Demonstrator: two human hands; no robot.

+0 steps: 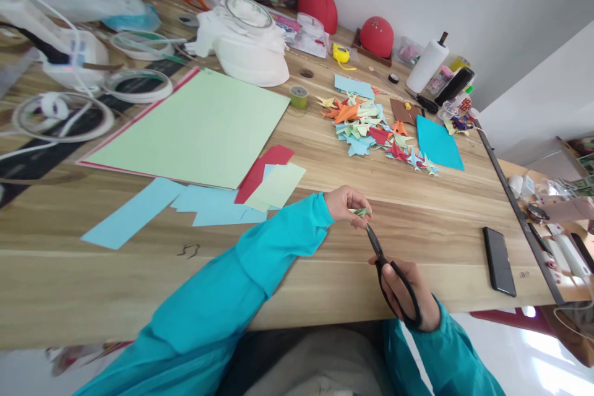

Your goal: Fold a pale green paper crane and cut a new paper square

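Observation:
My left hand (346,203) pinches a small folded green paper piece (361,213) just above the wooden table (417,223). My right hand (408,294) grips black scissors (387,272) by the handles at the table's near edge. The blade tips point up and touch the folded paper. Both arms wear teal sleeves.
A pile of small folded paper shapes (371,127) lies further back, beside a teal sheet (437,143). A large light-green sheet (195,130) and blue, red and green offcuts (218,201) lie to the left. A black phone (499,260) rests at the right. Tape rolls, bags and clutter fill the far side.

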